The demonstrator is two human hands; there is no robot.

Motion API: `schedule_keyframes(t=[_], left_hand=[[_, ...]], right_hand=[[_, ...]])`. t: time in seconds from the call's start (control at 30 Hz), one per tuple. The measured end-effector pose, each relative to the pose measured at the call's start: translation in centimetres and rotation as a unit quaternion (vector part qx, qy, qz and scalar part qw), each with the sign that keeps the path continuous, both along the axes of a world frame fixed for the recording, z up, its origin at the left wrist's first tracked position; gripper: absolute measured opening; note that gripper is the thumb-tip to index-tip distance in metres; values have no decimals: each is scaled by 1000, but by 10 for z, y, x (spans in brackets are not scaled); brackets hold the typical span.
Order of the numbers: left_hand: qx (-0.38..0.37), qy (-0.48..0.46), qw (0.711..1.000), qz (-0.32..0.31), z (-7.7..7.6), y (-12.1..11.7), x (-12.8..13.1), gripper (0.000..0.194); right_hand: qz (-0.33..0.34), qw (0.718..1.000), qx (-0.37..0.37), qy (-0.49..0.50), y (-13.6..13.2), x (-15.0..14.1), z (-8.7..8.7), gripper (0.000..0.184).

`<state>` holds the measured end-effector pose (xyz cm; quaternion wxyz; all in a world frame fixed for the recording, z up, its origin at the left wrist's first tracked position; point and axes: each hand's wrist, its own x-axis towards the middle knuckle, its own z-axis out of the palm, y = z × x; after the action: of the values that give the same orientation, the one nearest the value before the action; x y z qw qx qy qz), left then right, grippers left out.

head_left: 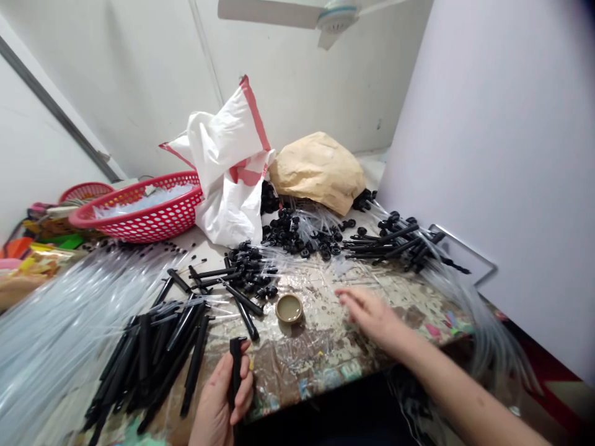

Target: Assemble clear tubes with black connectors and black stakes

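My left hand (224, 396) is closed around a black plastic tube (235, 371), held upright near the table's front edge with its small stepped tip on top. My right hand (372, 314) hovers low over the right half of the table. Its fingers stretch out to the left, near thin clear sticks (353, 282), and I see nothing held in them; the thumb is hidden. Between the hands stands a small round bowl (289, 309) with liquid in it. Left of it lie loose black tubes (244, 298) and a larger pile of black tubes (153, 347).
Black round parts (304, 232) are heaped at the back. Finished-looking black pieces with clear hoses (400, 241) lie at right, beside a white panel (478, 155). Clear tubing (60, 334) covers the left. A red basket (153, 220), white sack (227, 179) and brown paper bag (320, 167) stand behind.
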<state>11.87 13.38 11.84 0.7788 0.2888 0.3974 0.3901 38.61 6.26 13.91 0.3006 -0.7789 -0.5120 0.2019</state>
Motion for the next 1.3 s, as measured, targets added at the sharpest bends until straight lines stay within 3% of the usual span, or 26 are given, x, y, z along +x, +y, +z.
schedule_keyframes(t=[0.03,0.17,0.37,0.57,0.7,0.9,1.0,1.13,1.23,1.3], left_hand=[[3,13,1000,-2,2,0,1,37],[-3,62,998,-2,11,-1,7,46],[-6,71,997,4,9,-2,7,48],[9,48,999,-21,3,1,4,45],[26,39,998,-37,1,0,2,40],[61,24,997,-44,0,-4,0,34],[77,4,995,-57,-4,-4,-2,32],[83,-3,994,-68,-9,-5,-4,28],[85,-3,994,-75,-9,-5,-4,24],[79,-7,994,-71,-8,-5,-3,26]], right_hand=[[-41,994,-1,-101,4,25,-2,34],[-90,979,-25,-183,23,88,-16,28],[-129,965,-70,-218,39,97,-37,22],[-102,975,-54,-188,40,102,-32,16],[-39,991,-32,-128,38,84,-16,18],[145,989,41,-6,44,14,10,21],[217,966,82,-116,51,-13,10,19],[220,921,122,-299,60,-28,4,16],[235,894,110,-365,64,-31,5,17],[236,891,106,-374,63,-31,8,18]])
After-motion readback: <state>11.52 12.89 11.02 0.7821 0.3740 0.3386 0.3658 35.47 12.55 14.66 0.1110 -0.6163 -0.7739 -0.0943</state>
